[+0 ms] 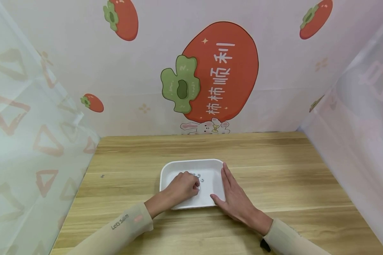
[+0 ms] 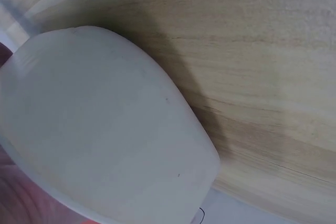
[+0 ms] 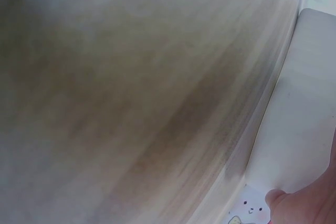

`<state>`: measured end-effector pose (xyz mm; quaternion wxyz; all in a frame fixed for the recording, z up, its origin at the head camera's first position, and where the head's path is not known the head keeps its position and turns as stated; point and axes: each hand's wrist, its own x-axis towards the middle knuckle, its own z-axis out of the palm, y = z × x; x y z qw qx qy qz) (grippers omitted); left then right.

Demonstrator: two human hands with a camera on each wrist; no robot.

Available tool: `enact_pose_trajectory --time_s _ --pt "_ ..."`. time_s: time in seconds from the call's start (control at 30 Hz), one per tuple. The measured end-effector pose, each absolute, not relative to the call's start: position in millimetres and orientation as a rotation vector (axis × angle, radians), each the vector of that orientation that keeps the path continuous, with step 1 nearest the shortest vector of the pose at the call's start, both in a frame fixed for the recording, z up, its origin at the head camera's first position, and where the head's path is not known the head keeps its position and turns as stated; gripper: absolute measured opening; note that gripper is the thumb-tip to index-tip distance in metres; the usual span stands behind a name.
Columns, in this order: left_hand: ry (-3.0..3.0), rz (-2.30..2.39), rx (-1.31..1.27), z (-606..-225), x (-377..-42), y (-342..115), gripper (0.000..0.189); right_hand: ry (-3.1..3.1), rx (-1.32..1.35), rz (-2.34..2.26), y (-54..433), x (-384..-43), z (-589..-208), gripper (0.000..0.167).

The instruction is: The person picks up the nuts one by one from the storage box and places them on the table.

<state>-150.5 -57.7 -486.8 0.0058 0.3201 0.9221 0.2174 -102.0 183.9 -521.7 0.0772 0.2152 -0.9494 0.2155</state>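
Note:
A white tray point(image 1: 211, 198) sits on the wooden table. Inside it, several small shiny metal nuts point(image 1: 202, 180) lie around my left hand point(image 1: 184, 185), whose fingers are curled down, with one nut point(image 1: 198, 188) right at the fingertips. My right hand point(image 1: 236, 199) rests against the tray's right side, its fingers straight along the wall and its thumb stretched over the near right corner. In the left wrist view the tray point(image 2: 105, 124) fills much of the picture. The right wrist view has the tray point(image 3: 302, 98) at the right, part of my right hand point(image 3: 304, 205) beside it.
One more small metal piece point(image 1: 102, 176) lies on the table point(image 1: 124, 156), far to the left of the tray. A printed cloth wall point(image 1: 146, 71) stands behind the table, with pale curtains point(image 1: 28, 124) at both sides. A small black object point(image 1: 265, 245) shows by the right sleeve.

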Motion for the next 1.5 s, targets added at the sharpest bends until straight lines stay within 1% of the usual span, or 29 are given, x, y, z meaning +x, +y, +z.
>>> enact_pose_trajectory --time_s 0.23,0.8,1.1,1.27,1.5 --pt "2.867 0.847 0.97 -479.4 -149.9 -64.4 0.006 -2.856 0.631 0.651 183.9 -101.8 -522.4 0.103" --pt "2.904 1.187 0.827 -469.7 -147.2 -83.8 0.009 -2.882 0.623 0.642 183.2 -101.9 -521.1 0.104" --pt "2.829 1.402 0.735 -469.9 -146.9 -96.2 0.01 -2.85 0.632 0.639 183.0 -101.7 -520.7 0.102" --pt "2.758 1.517 0.663 -469.7 -145.2 -104.4 0.008 -2.849 0.629 0.633 183.2 -101.3 -521.8 0.102" --pt "2.661 1.696 0.499 -471.6 -144.8 -117.7 0.009 -2.835 0.625 0.627 183.0 -101.1 -522.2 0.102"
